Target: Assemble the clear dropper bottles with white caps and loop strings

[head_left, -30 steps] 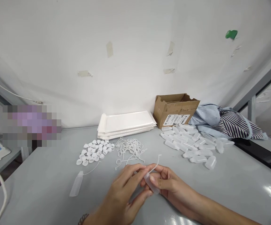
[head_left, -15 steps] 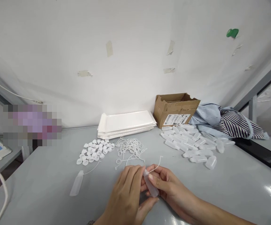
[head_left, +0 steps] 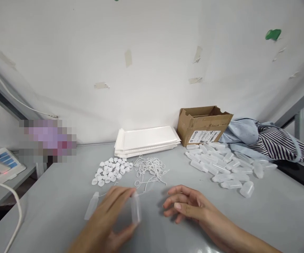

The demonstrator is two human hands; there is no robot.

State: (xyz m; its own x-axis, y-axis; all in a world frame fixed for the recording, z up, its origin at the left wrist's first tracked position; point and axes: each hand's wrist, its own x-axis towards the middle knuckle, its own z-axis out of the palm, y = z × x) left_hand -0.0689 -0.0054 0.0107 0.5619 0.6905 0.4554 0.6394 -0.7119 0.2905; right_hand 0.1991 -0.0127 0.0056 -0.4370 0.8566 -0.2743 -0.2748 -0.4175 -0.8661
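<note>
Between the thumb and fingers of my left hand (head_left: 110, 219) is a translucent squeeze bottle (head_left: 135, 209), held upright and a little blurred. A thin white strap sticks out to the right from its neck. My right hand (head_left: 189, 205) is apart from the bottle, over the grey table, its fingers loosely curled and spread with nothing in them. Another squeeze bottle (head_left: 92, 206) with a strap lies on the table left of my left hand, partly covered by it. Small white caps (head_left: 110, 170) lie in a group beyond, beside a tangle of white ring straps (head_left: 152, 170).
Many loose translucent bottles (head_left: 220, 165) are spread on the right. Behind them stand an open cardboard box (head_left: 204, 126) and a striped cloth (head_left: 281, 142). A stack of white padded envelopes (head_left: 148, 138) rests against the wall. A white cable (head_left: 16, 207) hangs at the left edge.
My right hand has let go of the bottle and opened. My left hand has carried the bottle leftward, towards the one lying on the table. The view has shifted slightly.
</note>
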